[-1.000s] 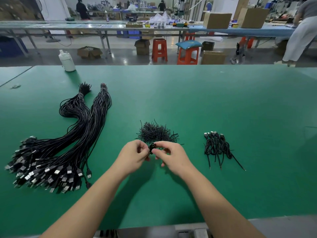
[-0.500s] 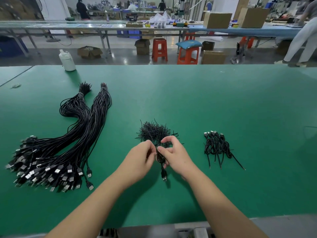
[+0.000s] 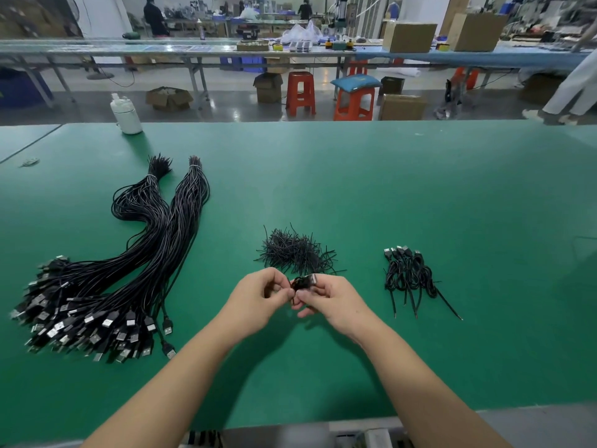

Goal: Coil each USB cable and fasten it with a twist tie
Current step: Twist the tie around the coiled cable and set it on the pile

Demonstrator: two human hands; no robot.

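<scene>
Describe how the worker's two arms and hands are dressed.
Both forearms come up bare from the bottom edge, with no sleeves in view. The left hand and right hand wear no gloves. No rings, watch, wristband or markings show on the fingers or wrists.

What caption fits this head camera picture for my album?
Left hand and right hand pinch a coiled USB cable above the green table.

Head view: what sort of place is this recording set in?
Likely a factory assembly floor: a long green workbench holding bulk bundles of USB cables, more long work tables behind, with cardboard boxes and plastic stools.
</scene>
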